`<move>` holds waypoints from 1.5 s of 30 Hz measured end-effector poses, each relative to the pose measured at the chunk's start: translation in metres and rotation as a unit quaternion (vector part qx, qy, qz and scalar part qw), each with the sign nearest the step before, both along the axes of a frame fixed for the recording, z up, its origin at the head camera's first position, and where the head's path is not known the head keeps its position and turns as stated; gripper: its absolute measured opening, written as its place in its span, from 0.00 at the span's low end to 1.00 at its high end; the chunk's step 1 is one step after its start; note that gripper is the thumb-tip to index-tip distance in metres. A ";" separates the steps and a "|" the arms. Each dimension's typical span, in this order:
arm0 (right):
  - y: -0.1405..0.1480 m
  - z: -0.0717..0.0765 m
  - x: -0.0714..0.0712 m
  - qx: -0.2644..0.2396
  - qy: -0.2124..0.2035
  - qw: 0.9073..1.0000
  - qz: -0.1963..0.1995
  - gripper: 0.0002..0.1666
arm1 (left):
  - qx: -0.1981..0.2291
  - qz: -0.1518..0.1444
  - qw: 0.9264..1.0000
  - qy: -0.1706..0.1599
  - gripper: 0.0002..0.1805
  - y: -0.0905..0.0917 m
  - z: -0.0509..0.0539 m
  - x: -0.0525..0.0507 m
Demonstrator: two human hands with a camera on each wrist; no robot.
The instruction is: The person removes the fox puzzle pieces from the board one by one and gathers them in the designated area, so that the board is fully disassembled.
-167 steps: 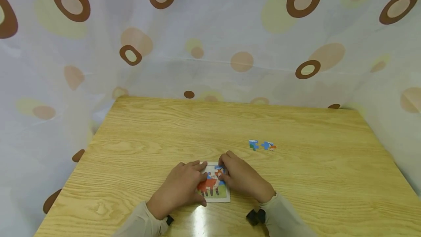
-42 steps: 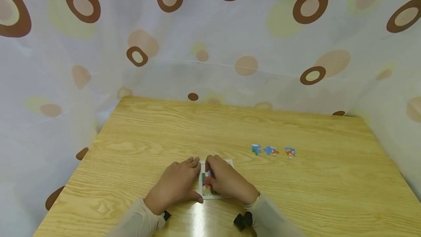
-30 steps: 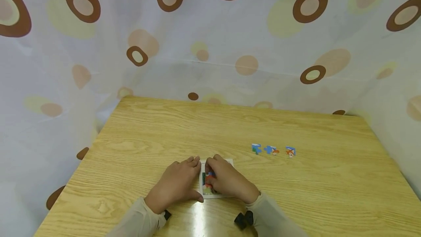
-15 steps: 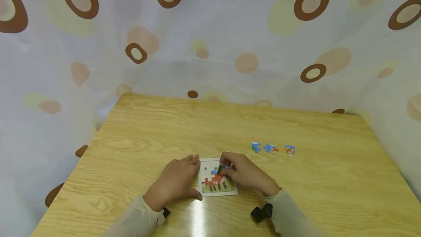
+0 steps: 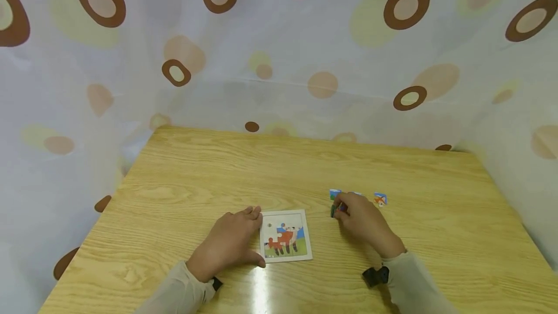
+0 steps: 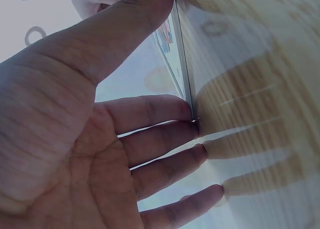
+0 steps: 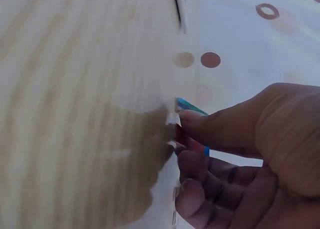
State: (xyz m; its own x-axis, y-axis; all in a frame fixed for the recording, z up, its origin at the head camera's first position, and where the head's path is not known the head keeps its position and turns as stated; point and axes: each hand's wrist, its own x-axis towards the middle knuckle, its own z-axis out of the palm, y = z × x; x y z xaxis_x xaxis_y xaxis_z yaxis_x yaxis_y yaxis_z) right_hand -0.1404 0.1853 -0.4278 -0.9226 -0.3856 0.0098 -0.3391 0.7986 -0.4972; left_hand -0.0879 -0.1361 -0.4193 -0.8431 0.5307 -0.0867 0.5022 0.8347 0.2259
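A white-framed jigsaw tray (image 5: pixel 308 241) lies on the table, partly filled with a picture of a red fox-like animal. Along its left edge rests my left hand (image 5: pixel 228 241), fingers straight and thumb spread; the left wrist view has the fingertips at the tray's edge and the tabletop. Right of the tray, my right hand (image 5: pixel 368 224) pinches a green and red jigsaw piece (image 5: pixel 333 211) low over the table. In the right wrist view the red part of this piece (image 7: pixel 182 136) shows between thumb and fingers; whether it touches the table I cannot tell.
Behind the right hand lie a blue and green piece (image 5: pixel 334 192), another piece (image 5: pixel 357 193) mostly hidden by that hand, and a fox-face piece (image 5: pixel 380 199). Bare tray bottom (image 5: pixel 269 229) shows at the left. A spotted curtain (image 5: pixel 322 105) surrounds the wooden table (image 5: pixel 218 168).
The fox-face piece has gone from the tray to the table. My right hand has since lifted the green and red piece from the tray and carried it right. My left hand stays.
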 end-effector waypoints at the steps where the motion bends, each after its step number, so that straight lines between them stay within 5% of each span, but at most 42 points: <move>1: 0.000 -0.001 0.001 0.006 0.008 1.000 -0.001 0.08 | 0.000 0.000 1.000 0.000 0.56 0.000 0.000 0.000; 6: 0.000 -0.004 0.003 0.009 0.033 0.999 0.000 0.16 | 0.001 -0.003 1.000 0.004 0.56 -0.001 0.000 0.000; 23: 0.004 -0.007 0.006 -0.012 0.053 0.998 0.014 0.12 | -0.004 -0.001 1.000 0.004 0.56 -0.001 0.000 -0.003; 35: -0.003 0.005 0.008 -0.073 0.020 0.997 0.022 0.16 | -0.008 0.005 1.000 -0.013 0.56 0.001 -0.003 -0.003; 45: -0.052 0.001 0.019 -0.103 -0.028 0.989 0.100 0.10 | 0.008 0.013 0.999 -0.044 0.60 0.002 0.008 0.008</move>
State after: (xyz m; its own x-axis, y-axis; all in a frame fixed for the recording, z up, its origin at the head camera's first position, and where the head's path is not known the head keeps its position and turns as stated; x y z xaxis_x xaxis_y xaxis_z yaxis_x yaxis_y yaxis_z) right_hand -0.1215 0.1334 -0.4263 -0.8289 -0.5564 0.0588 -0.4483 0.5976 -0.6648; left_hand -0.0796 -0.1339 -0.4113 -0.8462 0.5103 -0.1532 0.4575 0.8433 0.2821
